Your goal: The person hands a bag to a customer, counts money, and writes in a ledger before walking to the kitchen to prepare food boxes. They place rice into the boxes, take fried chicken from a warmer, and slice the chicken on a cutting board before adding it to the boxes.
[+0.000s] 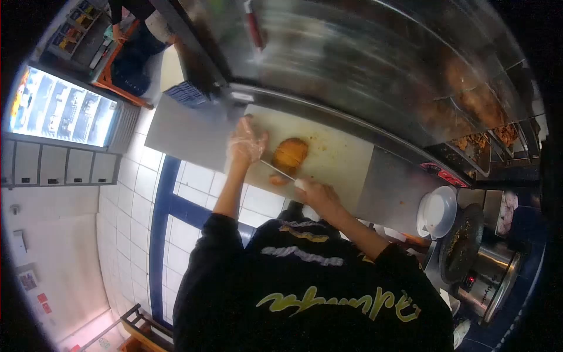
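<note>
On a white cutting board (pixel 346 158) lies a browned orange piece of food (pixel 291 154), with cut lines across it; I cannot make out its kind. A smaller cut piece (pixel 278 180) rests on the near side of the knife. My right hand (pixel 319 198) is closed around the handle of the knife (pixel 280 170), whose narrow blade points left beside the food's near edge. My left hand (pixel 247 142), in a clear plastic glove, is held with fingers apart over the board's left end, just left of the food and not touching it.
A steel panel (pixel 328 58) rises behind the counter. Stacked white bowls (pixel 437 212) stand at the right, near a dark pan (pixel 461 243) and a steel cooker (pixel 489 281). Browned food sits in trays (pixel 472 144) at upper right. Another person's arm (pixel 116 26) shows at upper left.
</note>
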The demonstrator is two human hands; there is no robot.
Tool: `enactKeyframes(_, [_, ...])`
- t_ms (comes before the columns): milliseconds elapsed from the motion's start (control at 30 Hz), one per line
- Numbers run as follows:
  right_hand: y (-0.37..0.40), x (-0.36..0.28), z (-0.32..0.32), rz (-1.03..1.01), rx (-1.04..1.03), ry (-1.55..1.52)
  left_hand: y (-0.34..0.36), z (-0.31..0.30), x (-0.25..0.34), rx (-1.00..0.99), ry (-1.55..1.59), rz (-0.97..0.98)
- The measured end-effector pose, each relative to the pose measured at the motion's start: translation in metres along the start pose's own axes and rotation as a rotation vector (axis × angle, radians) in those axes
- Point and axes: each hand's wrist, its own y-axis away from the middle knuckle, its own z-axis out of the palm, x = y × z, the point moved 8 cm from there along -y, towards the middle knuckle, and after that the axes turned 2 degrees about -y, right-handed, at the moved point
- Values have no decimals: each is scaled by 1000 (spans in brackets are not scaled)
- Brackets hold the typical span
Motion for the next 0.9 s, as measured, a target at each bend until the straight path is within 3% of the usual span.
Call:
enactKeyframes(100, [-7,-10,-13,-24,17,32,-11,-4,-13,-59,90,-74])
enactKeyframes(167, [-5,-19,-37,-27,46,55,-13,-17,-20,241,521,8])
enactKeyframes(233, [9,-11,-55,174,-43,29,-18,-56,12,264,463,108])
enactKeyframes(300, [13,5,-67,144,8,39,-21,-80,45,309,409,197])
enactKeyframes(367, [10,16,-81,106,78,50,-36,-66,68,94,255,207])
enactKeyframes(433, [4,28,-82,97,97,87,-44,-37,67,131,337,282])
enactKeyframes(567, [-16,46,-67,122,68,96,-49,21,48,58,338,224])
enactKeyframes(633, [-24,61,-38,274,-189,10,-43,52,38,-140,-45,172])
enactKeyframes(733, [-29,56,-35,326,-142,-66,-50,42,36,-169,33,195])
enactKeyframes(767, [-30,54,-36,327,-138,-68,-51,42,31,-167,32,199])
enactKeyframes(867, [-36,28,-55,153,-121,28,-57,17,20,86,277,148])
enactKeyframes(900, [-29,23,-65,99,14,71,-60,-2,27,88,275,156])
